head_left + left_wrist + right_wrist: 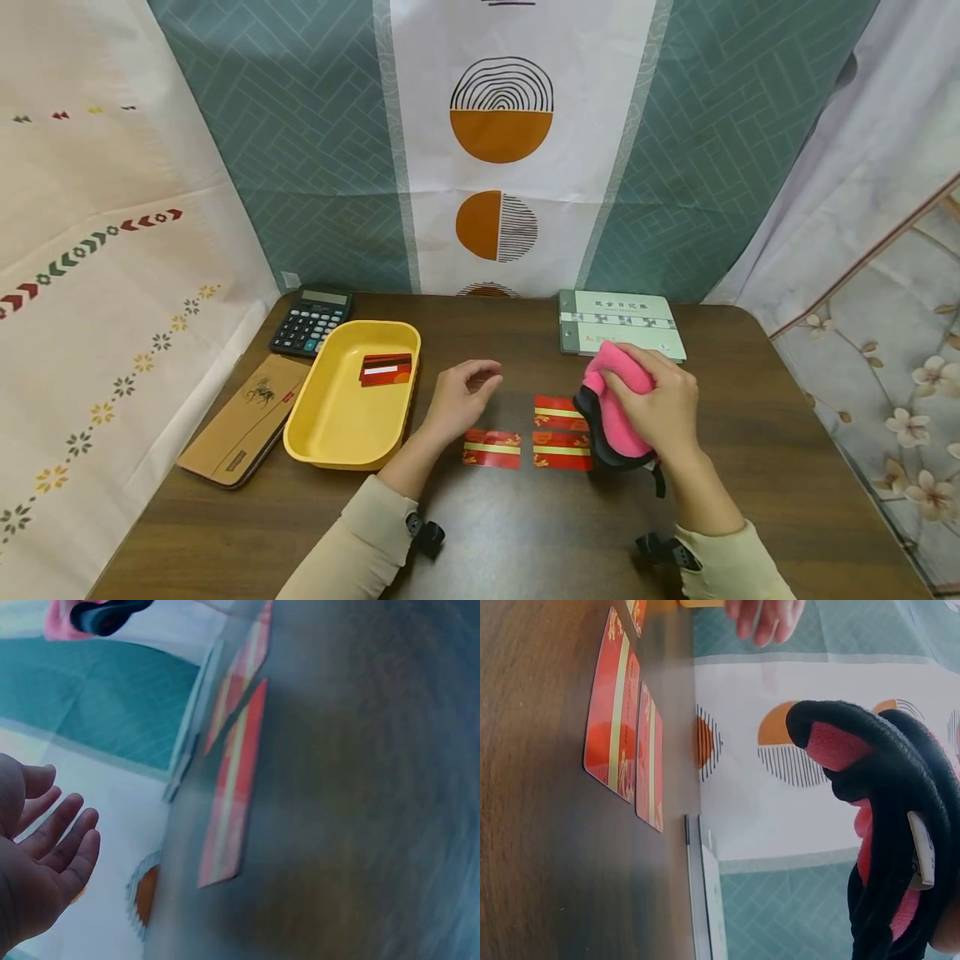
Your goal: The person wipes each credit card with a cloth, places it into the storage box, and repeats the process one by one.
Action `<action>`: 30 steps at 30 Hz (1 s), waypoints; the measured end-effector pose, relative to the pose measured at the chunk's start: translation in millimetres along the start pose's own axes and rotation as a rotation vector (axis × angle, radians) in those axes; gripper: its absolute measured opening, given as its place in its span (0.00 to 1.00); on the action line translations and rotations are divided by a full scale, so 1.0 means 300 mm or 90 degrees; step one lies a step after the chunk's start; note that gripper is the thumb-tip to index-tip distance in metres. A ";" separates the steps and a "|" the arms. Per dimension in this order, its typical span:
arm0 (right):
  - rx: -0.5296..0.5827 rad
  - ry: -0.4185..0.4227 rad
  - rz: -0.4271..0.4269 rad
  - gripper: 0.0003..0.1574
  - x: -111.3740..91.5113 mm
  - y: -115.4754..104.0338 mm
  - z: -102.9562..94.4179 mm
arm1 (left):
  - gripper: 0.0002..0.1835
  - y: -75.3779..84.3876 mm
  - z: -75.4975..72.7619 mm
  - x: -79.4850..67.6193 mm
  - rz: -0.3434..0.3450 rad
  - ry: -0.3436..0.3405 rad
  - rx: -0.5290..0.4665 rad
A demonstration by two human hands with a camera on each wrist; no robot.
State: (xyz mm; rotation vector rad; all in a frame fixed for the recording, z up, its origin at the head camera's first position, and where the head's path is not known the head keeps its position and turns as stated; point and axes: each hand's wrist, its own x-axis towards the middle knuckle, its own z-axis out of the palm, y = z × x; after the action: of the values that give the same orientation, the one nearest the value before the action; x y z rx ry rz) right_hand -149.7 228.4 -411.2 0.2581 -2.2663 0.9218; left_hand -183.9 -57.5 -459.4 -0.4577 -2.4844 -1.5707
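My right hand grips a soft pink-and-black cloth item, held up at the right of the red cards. Its folded black side, pink lining and a small white tag show in the right wrist view. My left hand holds nothing; its fingers are loosely bent in the air, left of the cards. Below and between the hands lie three red cards with gold stripes: a left card, a right card and a back card, which the cloth item partly overlaps in the head view.
At left stands a yellow tray with red bank cards in it. Beside it are a brown wallet and a black calculator. A pale green ledger book lies at the table's back edge, before a patterned curtain.
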 end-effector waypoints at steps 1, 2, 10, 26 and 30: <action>0.000 -0.002 0.004 0.28 -0.001 0.002 -0.001 | 0.12 -0.006 0.016 0.001 -0.003 -0.009 -0.003; 0.000 -0.003 0.006 0.28 -0.002 0.004 -0.002 | 0.12 -0.011 0.030 0.000 -0.004 -0.017 -0.006; 0.001 0.007 0.001 0.28 -0.002 0.017 -0.018 | 0.14 -0.035 0.126 0.002 -0.001 -0.063 -0.025; 0.023 0.025 0.010 0.28 -0.015 0.066 -0.061 | 0.17 -0.037 0.250 0.042 0.007 -0.218 0.182; 0.022 0.028 0.011 0.28 -0.013 0.073 -0.072 | 0.15 -0.050 0.220 0.054 0.017 -0.220 0.202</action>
State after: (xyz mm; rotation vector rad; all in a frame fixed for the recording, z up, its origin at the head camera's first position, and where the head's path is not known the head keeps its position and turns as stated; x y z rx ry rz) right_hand -144.7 258.7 -414.4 0.2323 -2.2165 0.9674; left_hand -202.7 -1.1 -495.8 -0.7601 -2.8973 -1.1315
